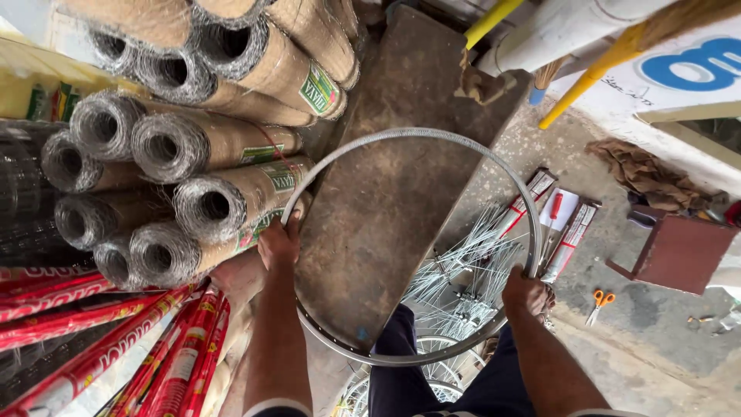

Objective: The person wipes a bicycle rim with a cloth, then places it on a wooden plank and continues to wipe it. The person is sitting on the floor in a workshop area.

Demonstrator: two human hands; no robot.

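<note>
A bare silver bicycle wheel rim (432,136) is held flat in front of me, over a worn brown metal sheet (386,201). My left hand (278,243) grips the rim on its left side. My right hand (525,292) grips it on the lower right. Below the rim a loose bundle of silver spokes (463,266) lies on the concrete floor. Another spoked wheel (432,347) shows under the rim's near edge, by my dark trousers.
Rolls of wire mesh in brown paper (208,205) are stacked at the left, with red wrapped rolls (116,340) below them. Flat packets and a red-handled screwdriver (554,208) lie on the floor at right, beside orange scissors (598,303), a dark red stool (679,251) and yellow broom handles (587,81).
</note>
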